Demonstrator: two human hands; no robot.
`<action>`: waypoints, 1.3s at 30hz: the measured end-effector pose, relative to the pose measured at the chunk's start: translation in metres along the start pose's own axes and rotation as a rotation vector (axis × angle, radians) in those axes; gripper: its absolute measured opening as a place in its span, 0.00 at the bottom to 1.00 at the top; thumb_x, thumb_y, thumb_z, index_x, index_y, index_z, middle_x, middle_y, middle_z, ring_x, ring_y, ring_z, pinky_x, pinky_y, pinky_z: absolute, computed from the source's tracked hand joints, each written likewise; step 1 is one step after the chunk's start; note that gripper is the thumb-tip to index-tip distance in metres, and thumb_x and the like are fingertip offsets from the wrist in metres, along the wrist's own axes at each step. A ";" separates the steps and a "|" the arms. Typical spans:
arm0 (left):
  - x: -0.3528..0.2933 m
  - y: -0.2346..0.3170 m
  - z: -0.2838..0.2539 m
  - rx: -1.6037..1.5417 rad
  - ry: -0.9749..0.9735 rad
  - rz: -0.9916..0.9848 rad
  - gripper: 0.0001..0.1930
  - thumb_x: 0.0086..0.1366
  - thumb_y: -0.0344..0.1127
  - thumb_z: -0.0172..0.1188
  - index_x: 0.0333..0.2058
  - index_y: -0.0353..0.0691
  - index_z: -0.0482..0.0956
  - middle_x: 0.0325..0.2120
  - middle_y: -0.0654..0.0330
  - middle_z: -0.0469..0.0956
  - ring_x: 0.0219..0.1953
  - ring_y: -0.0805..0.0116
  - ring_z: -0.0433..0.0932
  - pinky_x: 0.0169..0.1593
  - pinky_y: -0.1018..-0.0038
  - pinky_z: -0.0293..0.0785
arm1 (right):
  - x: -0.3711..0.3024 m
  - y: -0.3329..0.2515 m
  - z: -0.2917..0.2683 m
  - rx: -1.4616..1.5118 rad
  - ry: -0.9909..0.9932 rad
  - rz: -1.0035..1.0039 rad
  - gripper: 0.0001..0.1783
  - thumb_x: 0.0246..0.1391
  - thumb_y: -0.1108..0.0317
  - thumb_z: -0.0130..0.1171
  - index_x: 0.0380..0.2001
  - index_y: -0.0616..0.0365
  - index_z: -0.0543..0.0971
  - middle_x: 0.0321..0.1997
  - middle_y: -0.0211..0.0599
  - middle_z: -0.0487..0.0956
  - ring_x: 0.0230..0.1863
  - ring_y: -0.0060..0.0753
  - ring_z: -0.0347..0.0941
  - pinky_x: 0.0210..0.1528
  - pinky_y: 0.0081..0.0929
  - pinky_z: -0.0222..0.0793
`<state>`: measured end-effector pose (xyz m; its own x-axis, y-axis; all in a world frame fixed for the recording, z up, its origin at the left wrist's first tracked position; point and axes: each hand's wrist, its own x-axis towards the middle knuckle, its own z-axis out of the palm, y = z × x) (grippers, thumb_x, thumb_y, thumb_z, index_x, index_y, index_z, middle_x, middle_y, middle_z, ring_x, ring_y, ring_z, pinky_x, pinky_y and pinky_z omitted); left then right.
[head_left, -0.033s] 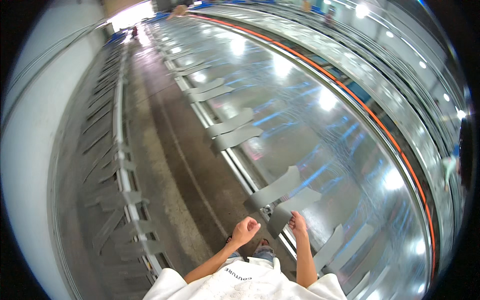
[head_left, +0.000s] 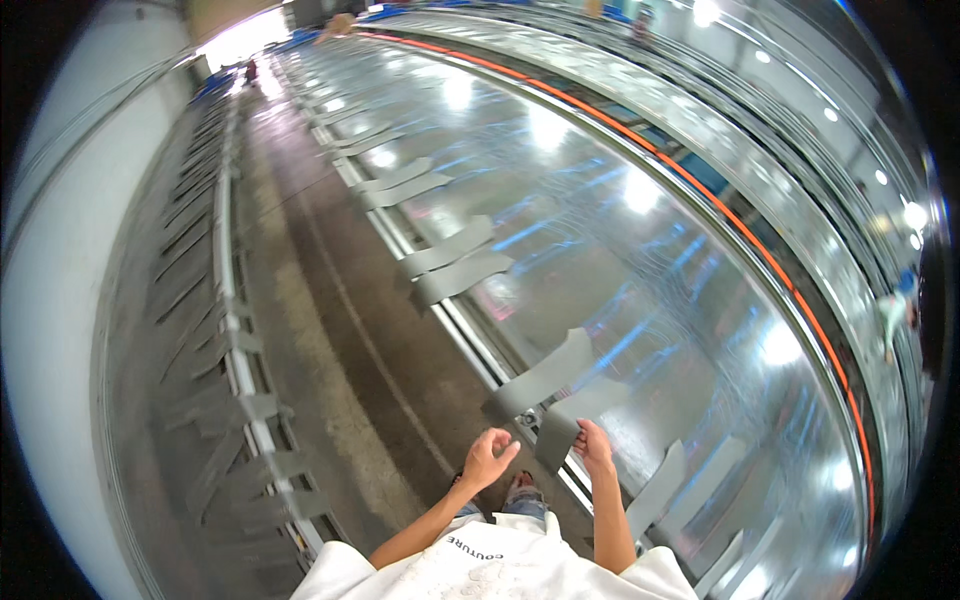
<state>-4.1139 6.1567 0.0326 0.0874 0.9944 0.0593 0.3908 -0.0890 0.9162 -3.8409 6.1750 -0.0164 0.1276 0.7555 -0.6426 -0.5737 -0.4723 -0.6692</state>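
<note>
Beside the long shiny table (head_left: 560, 250) on my right, a flat grey fabric-like piece (head_left: 565, 425) lies partly on the tabletop and hangs over its near edge. My right hand (head_left: 594, 446) is closed, with thumb and fingers pinching the right border of that piece. A second grey piece (head_left: 548, 372) of similar shape lies just beyond it. My left hand (head_left: 486, 460) hovers over the aisle, left of the hanging piece and apart from it. Its fingers are loosely curled, the thumb stands away from them, and nothing shows in it.
Pairs of grey pieces (head_left: 450, 262) drape over the table edge farther along. Several more lie at the right (head_left: 655, 490). An orange strip (head_left: 690, 188) follows the table's far side. To the left stand a rail (head_left: 226, 250) hung with grey strips and a white wall (head_left: 95, 250).
The whole view has shifted slightly, so the table and aisle sit a little farther left. My left thumb and fingers look slightly farther apart. The right hand stays at the grey piece.
</note>
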 end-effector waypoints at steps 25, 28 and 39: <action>0.159 0.014 0.161 -0.165 -0.814 -0.326 0.12 0.71 0.37 0.57 0.37 0.30 0.79 0.24 0.60 0.80 0.27 0.78 0.75 0.33 0.76 0.70 | 0.093 -0.192 -0.087 -0.044 0.746 -0.463 0.26 0.48 0.62 0.74 0.45 0.70 0.80 0.44 0.43 0.83 0.44 0.34 0.79 0.48 0.31 0.72; 0.168 0.006 0.184 0.029 -0.710 -0.323 0.13 0.69 0.37 0.60 0.36 0.30 0.81 0.22 0.60 0.80 0.26 0.77 0.75 0.32 0.74 0.70 | 0.151 -0.187 -0.118 -0.150 0.669 -0.499 0.22 0.50 0.63 0.73 0.44 0.69 0.81 0.44 0.40 0.83 0.44 0.32 0.78 0.50 0.28 0.71; 0.201 -0.036 0.215 0.165 -0.518 -0.459 0.13 0.60 0.37 0.71 0.32 0.30 0.85 0.23 0.54 0.85 0.23 0.70 0.83 0.30 0.74 0.75 | 0.247 -0.195 -0.121 -0.534 0.821 -0.480 0.21 0.46 0.58 0.73 0.31 0.69 0.83 0.28 0.49 0.83 0.28 0.39 0.79 0.35 0.38 0.73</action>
<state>-3.9139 6.3481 -0.0739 0.2893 0.7820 -0.5521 0.6228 0.2842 0.7289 -3.5993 6.3987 -0.0901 0.8597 0.4736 -0.1913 0.0801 -0.4949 -0.8652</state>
